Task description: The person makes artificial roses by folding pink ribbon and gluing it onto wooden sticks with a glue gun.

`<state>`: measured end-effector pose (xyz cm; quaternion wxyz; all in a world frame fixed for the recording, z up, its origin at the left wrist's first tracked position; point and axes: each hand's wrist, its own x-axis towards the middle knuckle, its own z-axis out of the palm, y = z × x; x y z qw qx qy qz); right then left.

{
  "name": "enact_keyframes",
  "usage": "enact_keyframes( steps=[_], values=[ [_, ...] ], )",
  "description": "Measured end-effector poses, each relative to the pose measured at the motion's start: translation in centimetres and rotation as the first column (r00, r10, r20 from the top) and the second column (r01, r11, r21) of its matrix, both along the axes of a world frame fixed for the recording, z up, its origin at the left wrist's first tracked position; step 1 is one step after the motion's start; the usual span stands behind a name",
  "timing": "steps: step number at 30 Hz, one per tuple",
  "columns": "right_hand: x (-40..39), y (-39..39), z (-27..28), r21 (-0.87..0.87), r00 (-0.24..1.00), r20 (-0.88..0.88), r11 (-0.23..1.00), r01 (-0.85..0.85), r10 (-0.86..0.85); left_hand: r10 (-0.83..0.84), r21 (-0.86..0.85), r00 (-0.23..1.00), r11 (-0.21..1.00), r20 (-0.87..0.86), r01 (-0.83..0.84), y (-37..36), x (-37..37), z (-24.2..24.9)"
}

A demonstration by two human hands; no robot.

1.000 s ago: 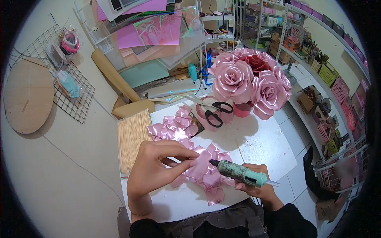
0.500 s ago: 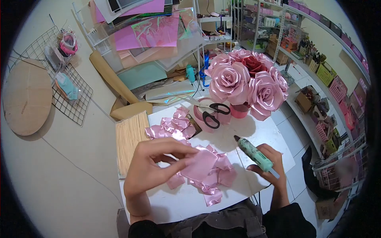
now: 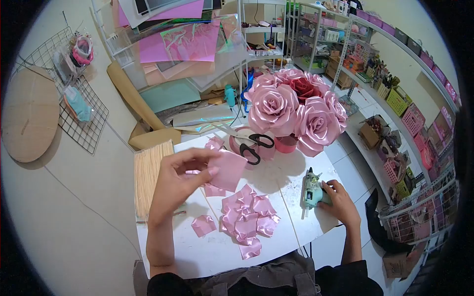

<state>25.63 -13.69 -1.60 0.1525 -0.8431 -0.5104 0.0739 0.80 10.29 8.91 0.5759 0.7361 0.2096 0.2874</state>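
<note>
My left hand [image 3: 185,180] pinches a pink satin petal piece [image 3: 231,172] between thumb and fingers, raised above the table. At the table's right side, my right hand [image 3: 340,204] has its fingers on the handle of a mint-green glue gun [image 3: 312,190], whose dark nozzle points away from me. Folded pink satin petals [image 3: 249,214] lie in a heap in front of me, with a single petal [image 3: 203,225] apart to their left. More pink satin is partly hidden behind my left hand. Black-handled scissors [image 3: 256,143] rest on a ribbon roll [image 3: 242,132] farther back.
A bouquet of large pink satin roses [image 3: 271,107] with one red rose [image 3: 304,88] stands at the table's back right. Thin wooden sticks [image 3: 152,180] fill the left edge. Shelves with baskets [image 3: 400,101] line the right wall; sheets of wrapping paper [image 3: 180,47] hang behind.
My right hand has lowered the glue gun to the table's right side, nozzle now pointing away. My left hand has lifted the petal piece up and away from the heap.
</note>
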Motion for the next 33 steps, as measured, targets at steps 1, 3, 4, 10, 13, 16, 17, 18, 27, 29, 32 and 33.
enact_keyframes(
  steps=[1, 3, 4, 10, 13, 16, 17, 18, 27, 29, 32, 33],
  values=[
    [0.0, -0.2, 0.2, -0.005, 1.000, -0.003, 1.000, 0.005, -0.005, 0.023, 0.009, 1.000, 1.000, 0.018, -0.023, 0.2, 0.1, 0.0],
    [-0.3, -0.6, 0.6, 0.064, 1.000, 0.003, 0.998, -0.030, 0.030, 0.039, 0.014, 0.999, 0.999, 0.038, -0.039, 0.3, 0.3, 0.0],
    [-0.9, -0.6, 0.9, 0.062, 1.000, 0.005, 0.998, -0.024, 0.024, 0.086, -0.047, 0.995, 0.995, 0.055, -0.083, 0.3, 0.4, 0.0],
    [-9.2, 1.2, 0.0, 0.256, 0.987, -0.155, 0.964, 0.075, -0.036, 0.158, -0.156, 0.978, 0.978, 0.138, -0.136, 0.7, 1.0, -0.5],
    [-9.9, 1.5, -1.5, 0.120, 0.998, -0.050, 0.992, 0.040, -0.035, 0.098, -0.198, 0.986, 0.978, 0.138, -0.070, 1.1, 0.6, -0.5],
    [-10.0, 1.4, -2.0, -0.014, 0.999, 0.005, 0.999, 0.041, -0.041, 0.092, -0.229, 0.987, 0.972, 0.129, -0.061, 0.7, 0.5, -0.1],
    [-10.0, 1.3, -2.0, -0.093, 0.999, 0.015, 0.995, 0.036, -0.035, 0.080, -0.232, 0.989, 0.971, 0.126, -0.049, 0.6, 0.5, 0.1],
    [-10.0, 1.3, -2.0, -0.093, 0.999, 0.021, 0.995, 0.034, -0.032, 0.068, -0.231, 0.990, 0.972, 0.126, -0.037, 0.6, 0.5, 0.3],
    [-8.6, 2.0, -0.2, -0.138, 0.997, 0.001, 0.988, -0.074, 0.075, 0.056, -0.112, 0.987, 0.993, 0.148, -0.039, 0.7, 0.2, -0.3],
    [-8.3, 1.4, 2.4, 0.078, 0.992, -0.109, 0.995, -0.055, 0.063, 0.067, -0.087, 0.988, 0.995, 0.142, -0.056, 0.7, -0.1, 0.0],
    [-7.9, 1.0, 5.6, 0.303, 0.988, 0.033, 0.941, -0.153, 0.150, 0.072, -0.072, 0.989, 0.995, 0.128, -0.063, 0.2, -0.4, 0.3],
    [-7.7, 1.2, 6.7, 0.339, 0.972, 0.143, 0.914, -0.225, 0.186, 0.058, -0.072, 0.991, 0.996, 0.122, -0.049, 0.1, -0.4, 0.4]
  ],
)
